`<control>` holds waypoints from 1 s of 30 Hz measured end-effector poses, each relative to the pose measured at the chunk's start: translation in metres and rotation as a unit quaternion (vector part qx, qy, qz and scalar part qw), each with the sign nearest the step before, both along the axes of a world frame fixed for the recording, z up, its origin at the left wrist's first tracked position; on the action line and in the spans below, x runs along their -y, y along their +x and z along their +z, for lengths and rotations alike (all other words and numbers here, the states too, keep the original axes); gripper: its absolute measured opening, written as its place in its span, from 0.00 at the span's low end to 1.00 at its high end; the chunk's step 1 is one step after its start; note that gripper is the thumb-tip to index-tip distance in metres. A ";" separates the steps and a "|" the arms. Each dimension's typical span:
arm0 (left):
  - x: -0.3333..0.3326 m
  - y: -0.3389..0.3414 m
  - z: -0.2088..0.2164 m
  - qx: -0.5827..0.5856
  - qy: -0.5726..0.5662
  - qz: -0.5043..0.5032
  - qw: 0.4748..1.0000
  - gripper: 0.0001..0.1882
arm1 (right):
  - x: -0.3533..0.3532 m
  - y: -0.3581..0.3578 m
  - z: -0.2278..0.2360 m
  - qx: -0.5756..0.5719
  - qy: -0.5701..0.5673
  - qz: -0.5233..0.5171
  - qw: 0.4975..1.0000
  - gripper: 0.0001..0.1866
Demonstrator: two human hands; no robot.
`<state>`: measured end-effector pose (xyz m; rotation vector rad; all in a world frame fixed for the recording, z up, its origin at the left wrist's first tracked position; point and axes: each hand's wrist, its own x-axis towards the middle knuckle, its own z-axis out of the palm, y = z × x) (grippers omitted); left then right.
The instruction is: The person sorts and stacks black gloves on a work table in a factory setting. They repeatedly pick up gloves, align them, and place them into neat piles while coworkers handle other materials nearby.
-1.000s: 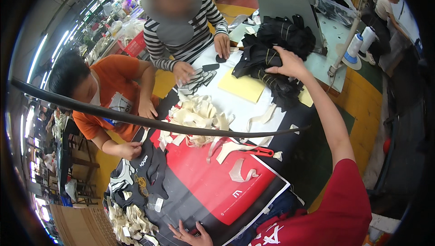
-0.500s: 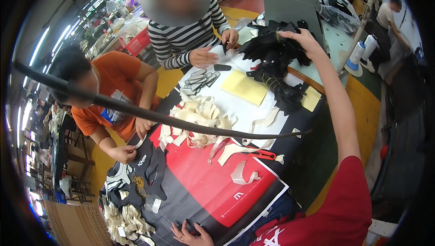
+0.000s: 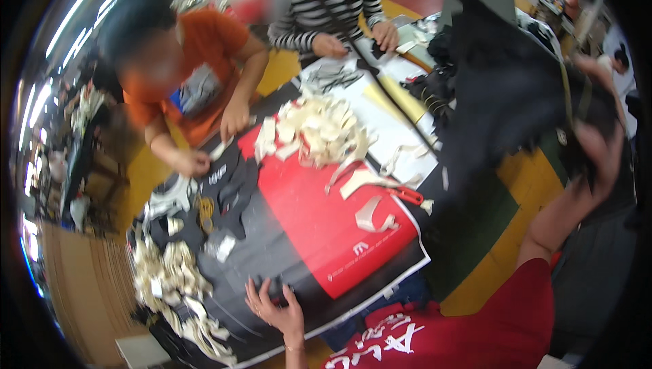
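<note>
My right hand, at the right, is closed on a bundle of black fabric pieces held up beside the table. A thin band runs around the bundle; motion blurs the cloth and the fingers. Low over the near edge of the table, my left hand has its fingers spread and holds nothing. The black and red sheet covers the tabletop beneath it. A small clear packet lies just beyond the left hand, and a cream strip pile is to its left.
Cream fabric pieces are heaped mid-table, near a red-handled tool. Dark garment pieces lie before a co-worker in orange. Another in stripes handles small pieces beyond grey patches and yellow paper.
My right hand has swung the black bundle from the far right of the table toward me and to the right. My left hand has lifted slightly, fingers still spread. The view has shifted.
</note>
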<state>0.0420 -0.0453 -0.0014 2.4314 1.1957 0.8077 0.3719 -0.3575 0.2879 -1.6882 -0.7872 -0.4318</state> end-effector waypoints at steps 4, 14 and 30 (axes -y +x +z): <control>-0.003 -0.004 0.019 0.158 -0.149 -0.017 0.976 0.20 | -0.053 -0.043 -0.018 -0.032 -0.075 0.313 0.946 0.40; -0.031 -0.045 0.150 0.149 -0.152 -0.245 0.946 0.66 | -0.267 -0.104 -0.122 -0.186 -0.216 0.741 0.608 0.45; -0.011 0.013 0.062 0.292 -0.743 -0.138 0.586 0.18 | -0.293 -0.091 -0.179 0.088 -0.232 0.472 0.846 0.37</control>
